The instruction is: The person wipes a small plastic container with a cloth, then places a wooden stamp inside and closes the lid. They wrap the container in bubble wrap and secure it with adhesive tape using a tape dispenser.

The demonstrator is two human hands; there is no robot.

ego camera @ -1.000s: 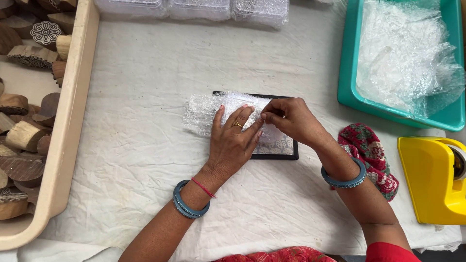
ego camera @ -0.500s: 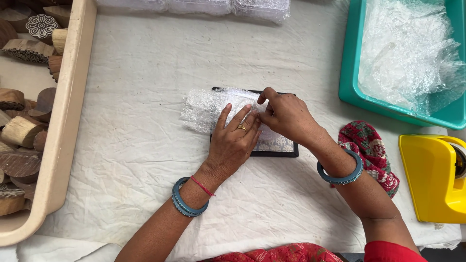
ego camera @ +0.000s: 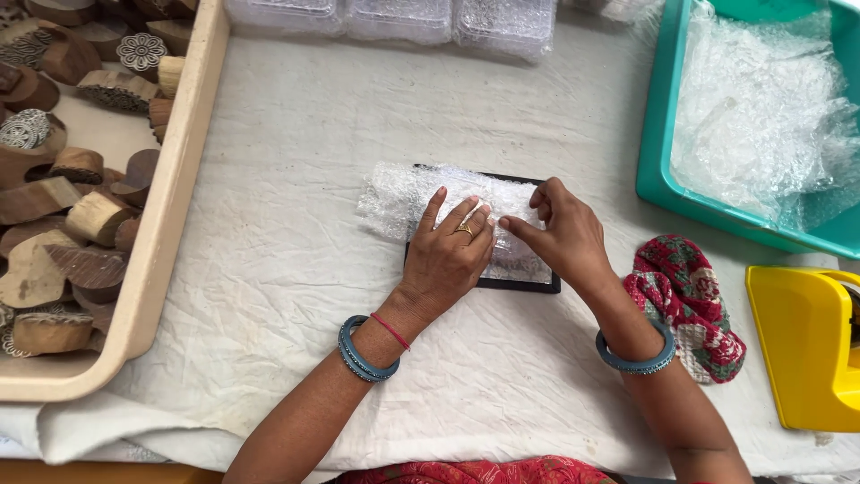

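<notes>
fingers (ego camera: 459, 218) flat on crinkly bubble wrap (ego camera: 403, 193)

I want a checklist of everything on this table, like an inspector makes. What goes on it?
Surface: table under a wrinkled white cloth.
Job's things: bubble wrap lying over a flat black-edged slab.
Clutter: beige tray of carved wood blocks on the left; teal bin of clear plastic; yellow tape dispenser; red patterned cloth; clear packets at the far edge.
Hands: left hand pressed flat on the wrap; right hand pinching the wrap beside it.
Cables: nothing seen.
Surroundings: nothing seen beyond the table.
</notes>
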